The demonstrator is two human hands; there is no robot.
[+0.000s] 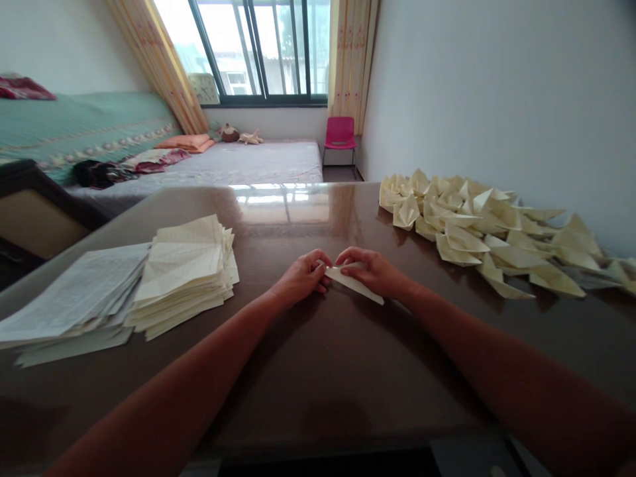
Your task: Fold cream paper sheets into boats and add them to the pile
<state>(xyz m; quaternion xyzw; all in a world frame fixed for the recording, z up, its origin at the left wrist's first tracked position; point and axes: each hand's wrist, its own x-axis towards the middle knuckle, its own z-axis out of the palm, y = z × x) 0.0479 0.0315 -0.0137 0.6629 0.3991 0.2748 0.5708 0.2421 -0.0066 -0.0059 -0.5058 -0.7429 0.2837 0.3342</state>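
A narrow folded piece of cream paper [358, 285] lies on the dark brown table [318, 358] between my hands. My left hand [304, 275] pinches its left end with fingers closed. My right hand [373, 270] presses and grips the paper from the right, fingers curled over it. Both forearms reach in from the bottom of the view.
A stack of flat cream sheets [186, 273] sits at the left, beside printed sheets [74, 301]. A heap of folded paper shapes [489, 228] lines the wall at the right. Beyond the table are a bed [248, 162] and a pink chair [340, 134].
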